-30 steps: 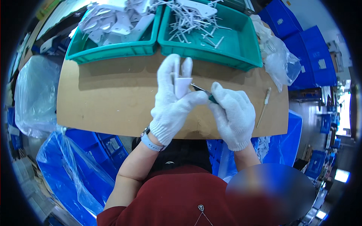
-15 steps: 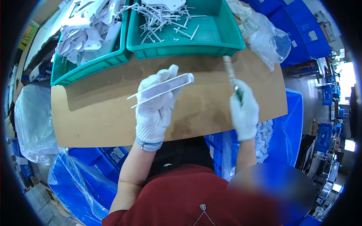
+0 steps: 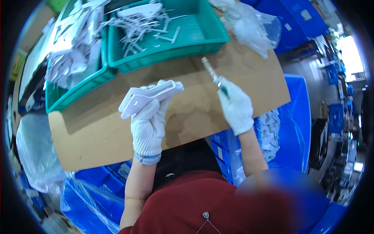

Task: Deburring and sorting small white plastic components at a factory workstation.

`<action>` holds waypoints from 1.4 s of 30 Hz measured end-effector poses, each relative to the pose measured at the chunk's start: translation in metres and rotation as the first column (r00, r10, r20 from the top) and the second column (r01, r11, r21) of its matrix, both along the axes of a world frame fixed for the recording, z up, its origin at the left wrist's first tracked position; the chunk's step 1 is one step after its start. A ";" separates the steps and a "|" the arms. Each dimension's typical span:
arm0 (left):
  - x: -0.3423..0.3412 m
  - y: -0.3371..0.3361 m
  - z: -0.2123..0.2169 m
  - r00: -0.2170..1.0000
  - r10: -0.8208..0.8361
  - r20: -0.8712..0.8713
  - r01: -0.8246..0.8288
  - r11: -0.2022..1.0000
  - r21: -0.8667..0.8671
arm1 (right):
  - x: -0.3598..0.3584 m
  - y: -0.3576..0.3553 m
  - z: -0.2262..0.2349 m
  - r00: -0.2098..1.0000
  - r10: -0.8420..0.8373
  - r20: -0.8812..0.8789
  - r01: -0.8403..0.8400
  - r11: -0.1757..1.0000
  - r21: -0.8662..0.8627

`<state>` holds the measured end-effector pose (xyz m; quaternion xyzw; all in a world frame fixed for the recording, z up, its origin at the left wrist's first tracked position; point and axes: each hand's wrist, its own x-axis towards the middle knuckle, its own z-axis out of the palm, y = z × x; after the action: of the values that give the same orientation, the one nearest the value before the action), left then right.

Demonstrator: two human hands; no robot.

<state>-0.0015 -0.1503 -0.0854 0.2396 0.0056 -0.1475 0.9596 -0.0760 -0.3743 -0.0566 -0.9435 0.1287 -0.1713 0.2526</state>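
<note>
My left hand [image 3: 147, 126], in a white knit glove, grips a white plastic bracket [image 3: 137, 100] above the cardboard-covered table. The piece has two flat, spread arms and a narrow end pointing right. My right hand [image 3: 237, 108], gloved as well, is closed around the green handle of a slim hand tool [image 3: 210, 71]. Its pale, wrapped-looking shaft points up and left, apart from the bracket. I cannot make out the tool's exact kind.
Beyond my hands, a green tray [image 3: 171, 50] holds thin white sticks; another green tray [image 3: 80, 86] is heaped with white plastic parts. A clear bag [image 3: 255, 29] lies at the table's far right. Blue lined bins [image 3: 298, 117] flank me, the right one containing white pieces.
The bracket has turned in my left hand, now showing its broad flat side. My right hand and the tool have tilted further left. The view has shifted with my head.
</note>
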 end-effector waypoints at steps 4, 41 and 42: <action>-0.020 -0.038 0.017 0.964 -0.223 -0.145 0.241 0.963 0.122 | -0.027 -0.069 0.019 0.929 -0.237 0.284 0.275 0.956 -0.101; -0.006 0.088 0.021 0.980 -0.091 0.178 -0.015 0.855 0.518 | 0.254 0.042 0.074 0.785 0.303 0.540 -0.420 0.902 0.105; -0.004 0.084 0.029 0.970 -0.074 0.231 -0.082 0.796 0.600 | 0.229 0.044 0.088 0.771 0.380 0.511 -0.474 0.878 0.063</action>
<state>-0.0053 -0.0660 -0.0564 0.5498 -0.0643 -0.1055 0.8261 0.1533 -0.3306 0.0317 -0.8461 -0.1415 -0.3265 0.3970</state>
